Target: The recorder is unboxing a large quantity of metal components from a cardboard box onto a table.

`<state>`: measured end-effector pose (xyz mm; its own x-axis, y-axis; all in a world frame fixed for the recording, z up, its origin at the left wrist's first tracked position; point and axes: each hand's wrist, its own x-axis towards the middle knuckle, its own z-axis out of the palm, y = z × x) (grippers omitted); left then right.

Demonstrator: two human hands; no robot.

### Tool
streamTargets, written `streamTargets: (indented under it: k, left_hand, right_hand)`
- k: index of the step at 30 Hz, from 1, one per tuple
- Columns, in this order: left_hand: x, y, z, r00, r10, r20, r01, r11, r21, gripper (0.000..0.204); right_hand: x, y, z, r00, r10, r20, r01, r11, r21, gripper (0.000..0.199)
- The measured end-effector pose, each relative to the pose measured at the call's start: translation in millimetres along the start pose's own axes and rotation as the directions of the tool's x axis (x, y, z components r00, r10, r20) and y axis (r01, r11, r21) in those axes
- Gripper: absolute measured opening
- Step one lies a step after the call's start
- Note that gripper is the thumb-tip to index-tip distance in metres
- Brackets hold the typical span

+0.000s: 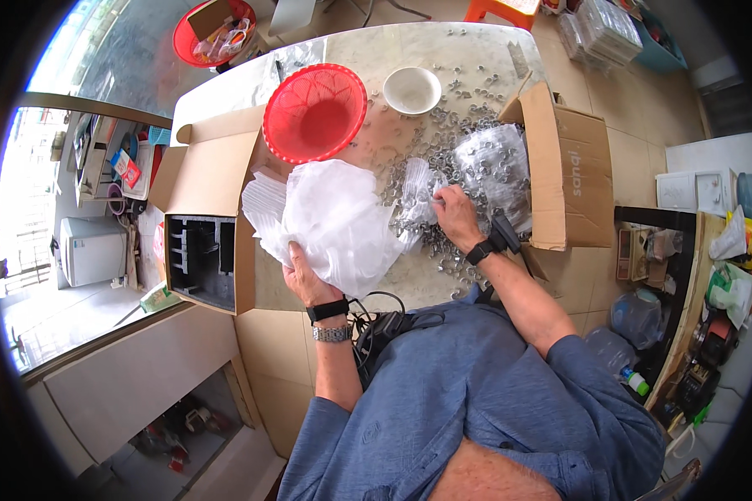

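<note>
A: Biggest first?
B: Pale marbled stone-look table (376,46). Open brown cardboard box w/ black insert (213,171) at L edge, open brown cardboard carton (583,138) at R edge. Round red plastic basket (288,104) twd far-L corner.
A: L hand?
B: L hand (311,284) half-curled nr the near edge, thumb on top, gripping wide, floppy white plastic sheeting (334,217) that fans out twd the far edge.
A: & R?
B: R hand (459,221): fingers drawn together, pinching crumpled translucent plastic bag (416,188); how firmly, can't tell. Bag's just L of the fingertips, long axis approx. far-to-near edge. R hand's nearer.
A: Small bits?
B: Small curved silver metal pieces (468,121), strewn around the bag, far-R corner to near edge.
A: Writing?
B: Dark lettering, carton's outer side.
</note>
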<state>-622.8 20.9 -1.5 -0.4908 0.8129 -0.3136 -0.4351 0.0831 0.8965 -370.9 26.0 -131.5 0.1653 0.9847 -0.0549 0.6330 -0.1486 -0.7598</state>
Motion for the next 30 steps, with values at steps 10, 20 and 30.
streamTargets:
  k: [10,20,30]
  left_hand:
    - [1,2,-5,0.999,0.020,-0.025,-0.020,0.999,-0.034,0.040]
    - [2,18,-9,0.993,0.045,-0.113,-0.055,0.994,-0.092,0.041]
    - [4,24,-15,0.991,0.051,-0.125,-0.071,0.986,-0.153,0.045]
  right_hand:
    - [2,-6,6,0.994,0.072,-0.083,-0.068,0.997,0.047,0.023]
    - [4,-6,8,0.990,-0.044,-0.131,0.048,0.998,0.031,0.004]
    - [-3,-19,7,0.980,-0.178,-0.087,0.177,0.984,-0.023,0.007]
